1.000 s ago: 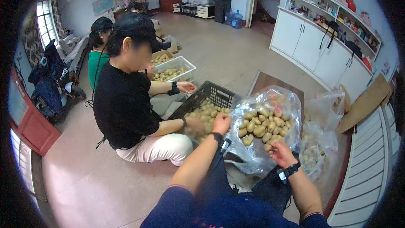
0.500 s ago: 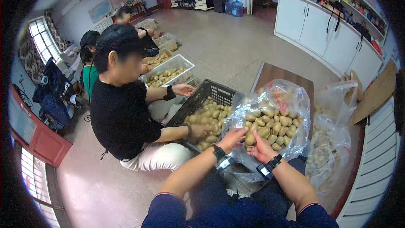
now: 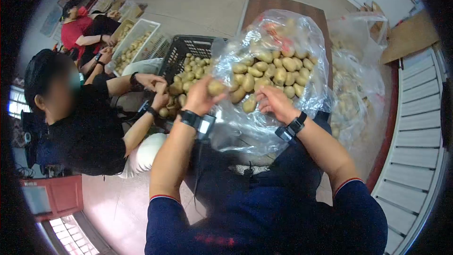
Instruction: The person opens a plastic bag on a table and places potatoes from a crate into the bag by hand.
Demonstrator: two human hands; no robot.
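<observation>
My left hand (image 3: 200, 98) is closed around one kiwifruit (image 3: 216, 88), lifted at the left side of a clear plastic bag (image 3: 245, 130). Inside the opened bag lies a heap of brownish-green kiwifruit (image 3: 278, 73). Over the front of that heap, my right hand (image 3: 278, 104) has loosely curled fingers, slightly apart, close to another kiwifruit (image 3: 262, 83). Whether the fingertips touch that fruit is unclear. Both wrists carry dark straps with small devices.
Left of the bag, a dark crate (image 3: 174, 61) holds more kiwifruit; a co-worker (image 3: 71, 132) has both hands there. Farther back are a white crate (image 3: 153, 27) and a person in red (image 3: 78, 30). A brown board (image 3: 283, 7) lies behind the bag; another filled bag (image 3: 351, 85) stands right.
My hands, close together over the fruit before, have moved apart; the left now holds a kiwifruit toward the dark crate. The head view has turned downward. The co-worker's hands have come together.
</observation>
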